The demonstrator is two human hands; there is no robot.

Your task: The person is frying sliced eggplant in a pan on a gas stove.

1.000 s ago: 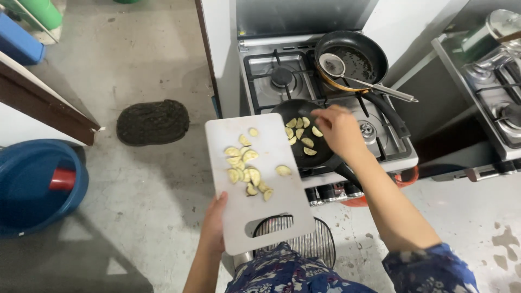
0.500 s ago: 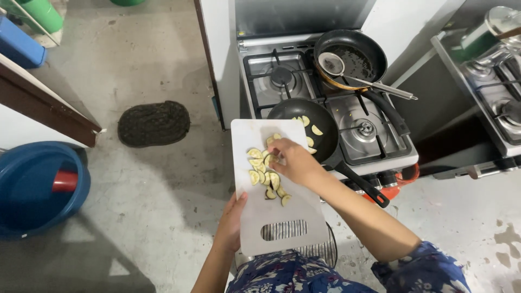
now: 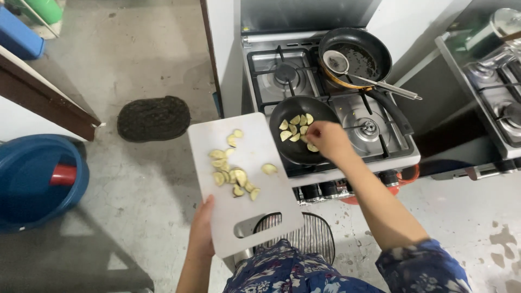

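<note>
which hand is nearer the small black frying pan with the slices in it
Right. The right hand is over the small black frying pan, at its near rim among the slices. The left hand is well short of it, gripping the white cutting board by its near edge.

Left hand (image 3: 202, 234) is gripping low at its side, fingers curled under, forearm coming straight up from the bottom edge. Right arm is reaching forward, extended; right hand (image 3: 328, 140) is hanging palm-down, fingers bunched and pointing down.

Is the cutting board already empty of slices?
No, the white cutting board held by the left hand carries a cluster of pale slices, while the right hand is over the small black pan.
</note>
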